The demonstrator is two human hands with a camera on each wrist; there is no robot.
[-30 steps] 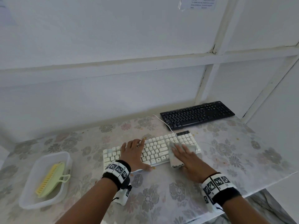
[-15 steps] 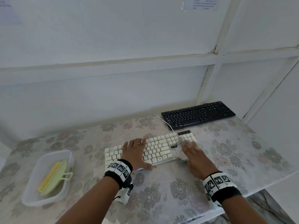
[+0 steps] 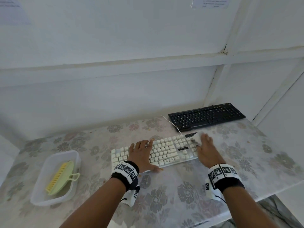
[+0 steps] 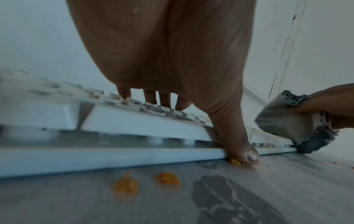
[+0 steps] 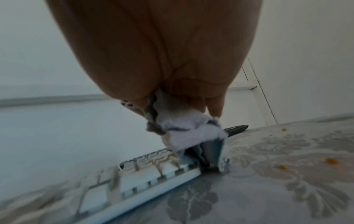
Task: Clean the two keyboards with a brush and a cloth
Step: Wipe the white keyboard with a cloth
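Observation:
A white keyboard lies mid-table, with a black keyboard behind it to the right. My left hand lies flat on the white keyboard's left half, fingers straight on the keys and thumb against the front edge. My right hand is at the keyboard's right end and grips a bunched grey-white cloth. The right wrist view shows the cloth hanging under the hand onto the corner keys. A yellow-green brush lies in a clear tub at the left.
The plastic tub sits near the table's left front. Orange crumbs lie on the floral tablecloth before the white keyboard, with more to its right. A white cable runs back from the white keyboard. White walls close the back and right.
My right hand has swept the cloth from the middle-right keys to the keyboard's far right end and toward its back edge. The left hand has stayed put.

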